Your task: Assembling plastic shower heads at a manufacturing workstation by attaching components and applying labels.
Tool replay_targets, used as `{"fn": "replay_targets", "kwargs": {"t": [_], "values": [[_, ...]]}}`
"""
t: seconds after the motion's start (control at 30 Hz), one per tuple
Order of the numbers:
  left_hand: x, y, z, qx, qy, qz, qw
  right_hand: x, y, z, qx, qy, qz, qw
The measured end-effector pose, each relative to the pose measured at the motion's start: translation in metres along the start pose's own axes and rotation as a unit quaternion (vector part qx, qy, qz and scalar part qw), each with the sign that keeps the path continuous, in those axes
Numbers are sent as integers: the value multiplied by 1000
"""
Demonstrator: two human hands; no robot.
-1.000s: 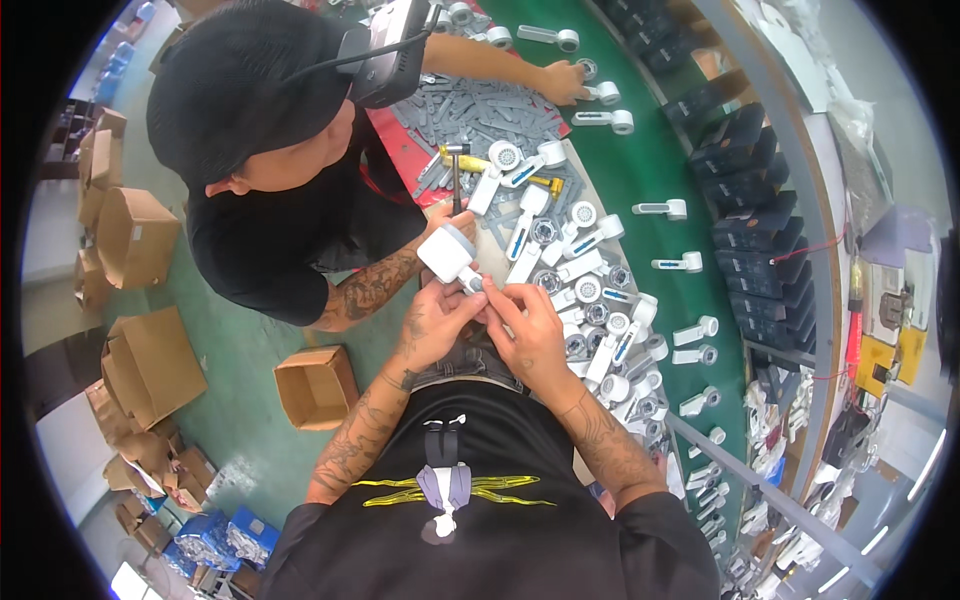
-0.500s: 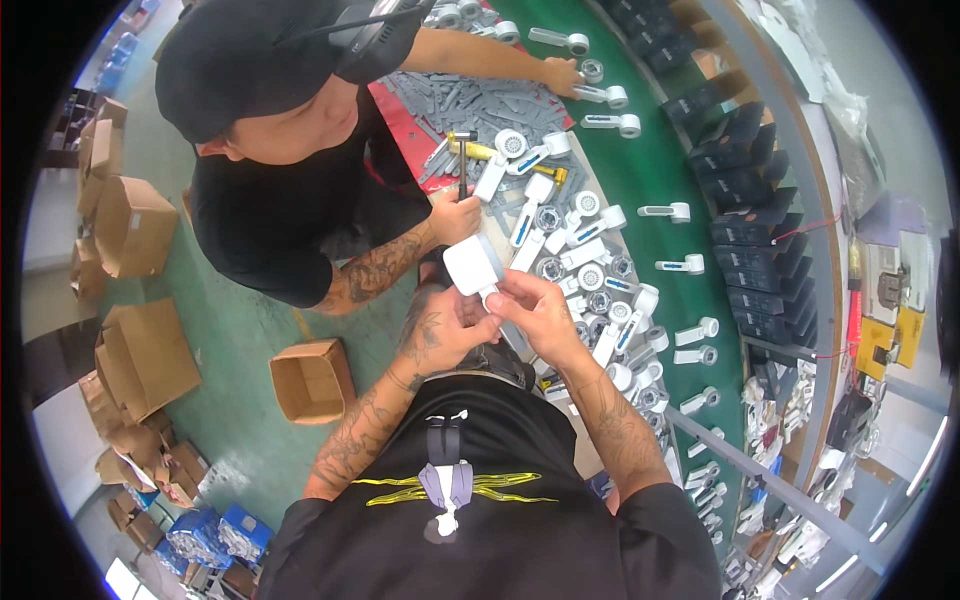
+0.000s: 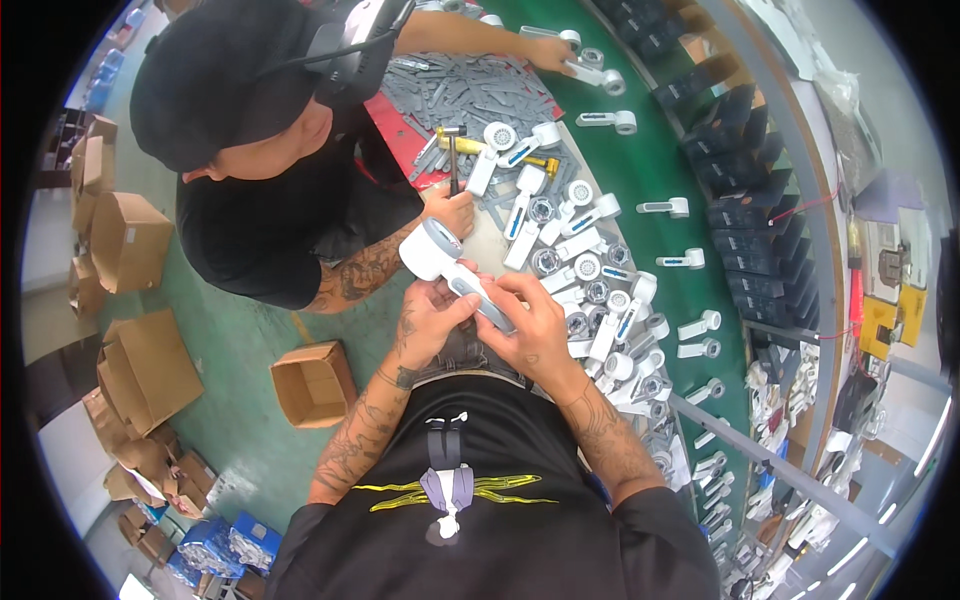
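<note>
Left hand (image 3: 430,315) and right hand (image 3: 528,318), each grip clamped on the white device (image 3: 432,252), just left of the heaped white units (image 3: 588,267) on the surface (image 3: 488,234)! A slack grip could let that bulky head tip and drop. Two hands, one device; the heap's too jumbled to count.

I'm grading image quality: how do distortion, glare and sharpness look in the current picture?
Head view: the grey shelf edge bows, with black corners; a bright strip at far right looks blown out. Head view again: the outline of the held white device reads clearly, while the heaped grey strips look somewhat smeared, cause unclear.
</note>
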State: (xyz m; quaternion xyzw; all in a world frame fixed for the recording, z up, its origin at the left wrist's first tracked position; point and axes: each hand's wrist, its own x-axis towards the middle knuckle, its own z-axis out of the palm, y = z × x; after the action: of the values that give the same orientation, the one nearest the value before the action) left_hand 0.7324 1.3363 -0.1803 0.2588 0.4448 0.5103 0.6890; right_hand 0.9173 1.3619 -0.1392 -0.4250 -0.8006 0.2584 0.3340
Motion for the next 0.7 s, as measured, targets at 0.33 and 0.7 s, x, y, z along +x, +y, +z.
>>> {"fn": "replay_targets", "kwargs": {"t": [0.33, 0.7], "values": [[-1, -14, 2, -11, 6, 25, 1000, -22, 23, 11, 499, -85, 339, 793], [-5, -25, -62, -37, -151, 21, 988, -17, 80, 20, 247, -205, 183, 929]]}}
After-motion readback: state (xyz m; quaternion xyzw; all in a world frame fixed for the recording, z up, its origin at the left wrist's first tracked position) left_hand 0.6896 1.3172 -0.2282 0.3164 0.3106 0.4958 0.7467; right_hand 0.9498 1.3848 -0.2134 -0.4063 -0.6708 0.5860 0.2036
